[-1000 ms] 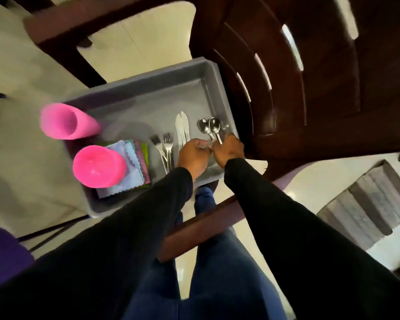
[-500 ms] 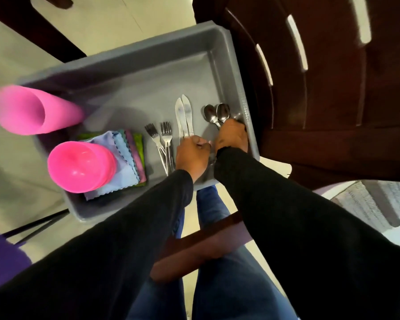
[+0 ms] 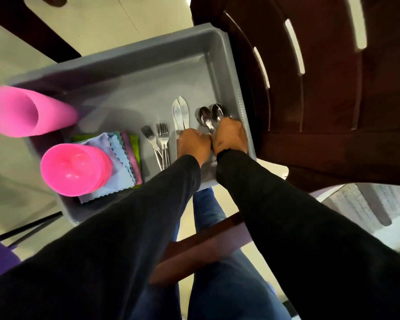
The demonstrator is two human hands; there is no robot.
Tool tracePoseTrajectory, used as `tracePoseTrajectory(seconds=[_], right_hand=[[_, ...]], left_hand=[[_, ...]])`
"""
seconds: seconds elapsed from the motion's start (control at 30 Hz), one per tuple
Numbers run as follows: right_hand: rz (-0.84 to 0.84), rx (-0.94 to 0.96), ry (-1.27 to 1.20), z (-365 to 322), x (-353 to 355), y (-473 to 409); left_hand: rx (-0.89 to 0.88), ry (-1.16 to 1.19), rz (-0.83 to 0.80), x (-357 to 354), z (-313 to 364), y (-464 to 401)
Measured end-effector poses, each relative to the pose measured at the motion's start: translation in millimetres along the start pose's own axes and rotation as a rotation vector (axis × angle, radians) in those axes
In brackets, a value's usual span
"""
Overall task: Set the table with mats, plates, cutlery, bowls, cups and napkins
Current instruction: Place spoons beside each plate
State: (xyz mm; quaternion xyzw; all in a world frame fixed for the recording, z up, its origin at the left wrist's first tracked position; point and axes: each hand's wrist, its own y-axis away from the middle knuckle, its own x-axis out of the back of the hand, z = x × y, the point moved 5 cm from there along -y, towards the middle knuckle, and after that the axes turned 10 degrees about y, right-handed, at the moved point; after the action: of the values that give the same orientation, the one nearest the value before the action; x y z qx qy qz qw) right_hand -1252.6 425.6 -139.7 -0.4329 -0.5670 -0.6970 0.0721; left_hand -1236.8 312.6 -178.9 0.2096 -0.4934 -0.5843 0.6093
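Our left hand [image 3: 193,144] curled on the knives [image 3: 180,116], right hand [image 3: 231,137] gripping the spoons [image 3: 209,116], forks [image 3: 158,140] just left of our hands, all in grey tray [image 3: 129,65]

Grey bin [image 3: 116,65] carries everything. Both hands are down at its near right corner: left hand [image 3: 194,144] over the knife handles, right hand [image 3: 231,137] over the spoon handles. Two knives [image 3: 180,114] run away from the left hand, two spoons [image 3: 209,115] from the right. Two forks [image 3: 158,139] just left of the left hand. Further left: fanned napkins [image 3: 123,158], pink bowl stack [image 3: 76,169] on them, pink cups [image 3: 26,112] beyond.
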Motion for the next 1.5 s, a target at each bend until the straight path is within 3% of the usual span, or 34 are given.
tracePoseTrajectory(seconds=[0.17,0.37,0.57,0.73,0.87,1.03,1.27,1.5], right_hand=[[0.043,0.004,0.026,8,4,9],[0.073,0.014,0.032,13,6,10],[0.062,-0.009,0.028,20,9,3],[0.160,0.075,0.109,13,7,5],[0.123,0.107,0.026,10,-1,5],[0.044,-0.013,-0.150,14,-19,-3],[-0.040,-0.072,-0.074,9,-31,-15],[-0.073,-0.049,-0.028,6,-32,-27]], left_hand=[[0.023,-0.050,0.044,-8,4,0],[-0.030,-0.273,0.039,-15,12,-3],[-0.028,-0.217,0.042,-23,19,-4],[0.040,-0.066,0.084,-19,22,-7],[-0.047,-0.085,0.046,-18,15,-8],[-0.178,-0.005,0.009,-13,11,-2],[-0.299,-0.086,-0.114,-9,14,14],[-0.394,-0.095,-0.138,-7,18,16]])
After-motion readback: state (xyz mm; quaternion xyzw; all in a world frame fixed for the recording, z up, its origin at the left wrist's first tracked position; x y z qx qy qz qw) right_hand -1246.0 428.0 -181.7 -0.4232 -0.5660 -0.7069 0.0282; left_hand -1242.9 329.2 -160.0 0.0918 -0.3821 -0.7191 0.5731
